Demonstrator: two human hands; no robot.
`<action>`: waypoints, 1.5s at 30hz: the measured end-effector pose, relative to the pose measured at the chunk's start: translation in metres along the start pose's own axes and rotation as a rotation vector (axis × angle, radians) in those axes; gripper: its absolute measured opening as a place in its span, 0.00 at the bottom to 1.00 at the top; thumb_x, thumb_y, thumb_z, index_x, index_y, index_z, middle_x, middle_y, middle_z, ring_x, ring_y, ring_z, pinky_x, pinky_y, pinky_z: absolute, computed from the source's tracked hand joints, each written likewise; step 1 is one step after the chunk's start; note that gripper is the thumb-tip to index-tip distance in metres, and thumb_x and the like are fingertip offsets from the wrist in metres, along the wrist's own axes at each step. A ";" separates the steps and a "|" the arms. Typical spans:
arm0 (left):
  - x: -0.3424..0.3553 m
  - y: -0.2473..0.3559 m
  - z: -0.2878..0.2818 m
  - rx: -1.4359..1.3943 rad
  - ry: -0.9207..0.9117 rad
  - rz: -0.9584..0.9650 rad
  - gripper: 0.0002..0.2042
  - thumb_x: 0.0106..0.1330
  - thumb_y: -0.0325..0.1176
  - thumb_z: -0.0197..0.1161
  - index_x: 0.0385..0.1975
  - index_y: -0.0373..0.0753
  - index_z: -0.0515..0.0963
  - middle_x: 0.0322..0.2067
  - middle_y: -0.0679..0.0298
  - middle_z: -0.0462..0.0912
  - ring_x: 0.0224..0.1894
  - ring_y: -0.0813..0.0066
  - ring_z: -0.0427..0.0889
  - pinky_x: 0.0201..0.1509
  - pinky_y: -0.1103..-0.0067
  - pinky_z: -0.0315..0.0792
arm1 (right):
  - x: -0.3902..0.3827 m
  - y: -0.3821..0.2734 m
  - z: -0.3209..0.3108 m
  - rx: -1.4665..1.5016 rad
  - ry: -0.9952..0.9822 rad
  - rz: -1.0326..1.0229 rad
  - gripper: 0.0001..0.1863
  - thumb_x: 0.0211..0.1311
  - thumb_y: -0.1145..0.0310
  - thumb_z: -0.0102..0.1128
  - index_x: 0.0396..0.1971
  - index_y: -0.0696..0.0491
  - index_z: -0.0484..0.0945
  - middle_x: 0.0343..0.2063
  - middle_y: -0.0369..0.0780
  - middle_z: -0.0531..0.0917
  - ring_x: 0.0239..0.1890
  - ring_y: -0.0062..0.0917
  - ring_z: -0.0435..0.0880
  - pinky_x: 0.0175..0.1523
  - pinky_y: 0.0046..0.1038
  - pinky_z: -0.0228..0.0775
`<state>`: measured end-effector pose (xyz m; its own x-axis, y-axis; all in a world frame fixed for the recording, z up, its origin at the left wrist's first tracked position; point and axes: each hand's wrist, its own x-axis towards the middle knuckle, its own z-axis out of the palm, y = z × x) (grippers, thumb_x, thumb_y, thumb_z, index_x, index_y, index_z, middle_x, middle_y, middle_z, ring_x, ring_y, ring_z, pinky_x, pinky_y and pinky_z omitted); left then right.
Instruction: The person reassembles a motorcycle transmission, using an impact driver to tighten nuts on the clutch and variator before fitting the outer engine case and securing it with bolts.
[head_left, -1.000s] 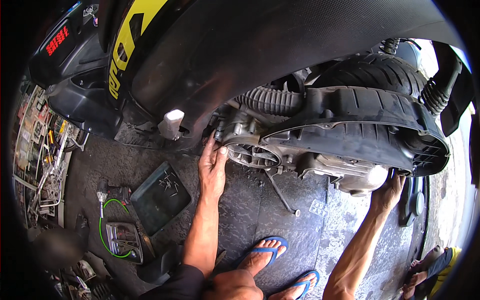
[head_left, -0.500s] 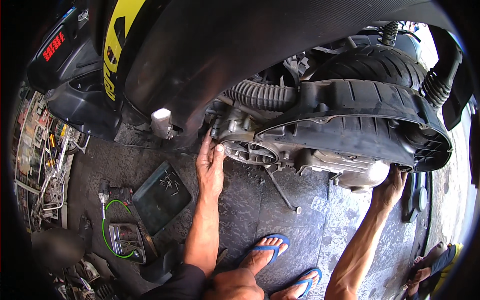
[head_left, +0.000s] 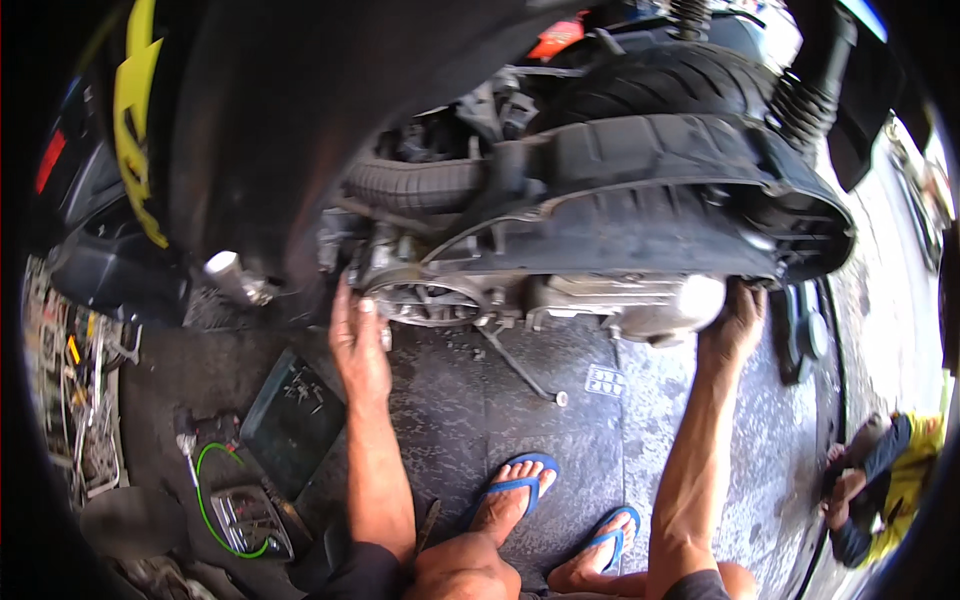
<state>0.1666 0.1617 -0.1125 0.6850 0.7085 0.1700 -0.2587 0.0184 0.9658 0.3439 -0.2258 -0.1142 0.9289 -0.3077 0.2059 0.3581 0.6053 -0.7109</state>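
Observation:
Both of my hands are on the lower side of a scooter's engine unit. My left hand grips the left end of the silver-grey crankcase cover, its thumb beside the round ribbed opening. At the cover's rounded right end, my right hand holds from below, its fingertips partly hidden under the edge. Just above the cover runs a long black housing, hollow at its right end. A ribbed hose lies to its upper left. From beneath the cover a thin metal lever sticks out toward me.
A dark tray with several bolts lies on the floor at left, near a power drill, a green cable and a tool case. The rear tyre is behind the housing. A person in yellow sits at lower right.
My view has swung to the right, so the scooter and tray appear further left. Both hands keep their places on the cover. More of the person at lower right shows.

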 end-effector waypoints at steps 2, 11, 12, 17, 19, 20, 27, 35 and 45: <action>0.000 0.000 0.003 -0.019 0.045 0.005 0.23 0.71 0.35 0.55 0.65 0.39 0.64 0.52 0.64 0.77 0.48 0.80 0.75 0.48 0.81 0.70 | -0.001 0.000 0.003 0.041 0.032 0.013 0.12 0.64 0.81 0.47 0.45 0.58 0.76 0.38 0.39 0.82 0.40 0.22 0.80 0.48 0.23 0.73; -0.001 -0.001 0.000 -0.056 0.046 -0.050 0.25 0.71 0.38 0.56 0.66 0.40 0.62 0.55 0.63 0.74 0.55 0.73 0.73 0.56 0.71 0.67 | -0.004 -0.003 0.014 0.047 0.086 0.001 0.10 0.62 0.82 0.47 0.41 0.59 0.75 0.36 0.38 0.80 0.38 0.22 0.79 0.49 0.24 0.73; -0.001 -0.001 0.000 -0.055 0.037 -0.020 0.25 0.71 0.39 0.56 0.66 0.40 0.62 0.56 0.63 0.73 0.56 0.72 0.72 0.56 0.70 0.67 | -0.004 -0.003 0.015 0.062 0.111 0.008 0.10 0.61 0.83 0.47 0.40 0.59 0.75 0.36 0.38 0.79 0.38 0.22 0.79 0.49 0.24 0.73; 0.001 0.000 -0.001 -0.063 -0.006 -0.011 0.26 0.72 0.39 0.55 0.66 0.39 0.60 0.59 0.58 0.71 0.58 0.66 0.71 0.59 0.63 0.66 | -0.004 -0.003 0.015 0.069 0.127 0.024 0.11 0.60 0.82 0.48 0.42 0.62 0.75 0.39 0.41 0.79 0.41 0.24 0.79 0.50 0.25 0.73; 0.002 -0.001 -0.001 -0.063 -0.031 -0.022 0.27 0.71 0.41 0.55 0.67 0.38 0.58 0.60 0.54 0.69 0.61 0.61 0.69 0.62 0.60 0.64 | -0.004 -0.002 0.012 0.058 0.133 0.030 0.12 0.59 0.82 0.47 0.42 0.62 0.76 0.39 0.41 0.80 0.41 0.24 0.80 0.50 0.25 0.73; 0.002 -0.001 -0.002 -0.050 -0.032 0.002 0.28 0.71 0.41 0.55 0.67 0.37 0.57 0.60 0.53 0.69 0.62 0.60 0.69 0.63 0.59 0.63 | -0.004 -0.001 0.011 0.058 0.109 0.042 0.12 0.59 0.82 0.47 0.41 0.62 0.76 0.39 0.41 0.80 0.41 0.24 0.80 0.49 0.25 0.73; 0.004 0.001 -0.003 -0.024 -0.064 -0.018 0.25 0.70 0.42 0.57 0.62 0.36 0.63 0.60 0.56 0.69 0.58 0.62 0.71 0.60 0.61 0.67 | -0.004 0.006 0.007 0.093 0.082 -0.027 0.10 0.57 0.81 0.49 0.36 0.61 0.79 0.32 0.37 0.81 0.33 0.20 0.79 0.42 0.22 0.71; 0.004 0.001 -0.004 -0.021 -0.060 -0.015 0.25 0.70 0.42 0.57 0.62 0.36 0.63 0.61 0.55 0.68 0.60 0.60 0.70 0.63 0.56 0.65 | -0.001 0.005 0.005 0.135 0.061 0.048 0.13 0.58 0.81 0.47 0.41 0.59 0.77 0.35 0.38 0.82 0.37 0.22 0.81 0.45 0.23 0.73; 0.006 -0.001 -0.007 -0.042 -0.079 -0.012 0.22 0.71 0.41 0.56 0.60 0.38 0.66 0.60 0.57 0.70 0.60 0.60 0.70 0.63 0.54 0.64 | 0.006 0.003 0.009 0.200 0.033 -0.034 0.15 0.57 0.83 0.45 0.42 0.58 0.78 0.38 0.39 0.83 0.40 0.24 0.81 0.49 0.25 0.74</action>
<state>0.1662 0.1710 -0.1144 0.7391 0.6504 0.1751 -0.2778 0.0575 0.9589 0.3513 -0.2198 -0.1090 0.9135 -0.3525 0.2030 0.4039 0.7268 -0.5555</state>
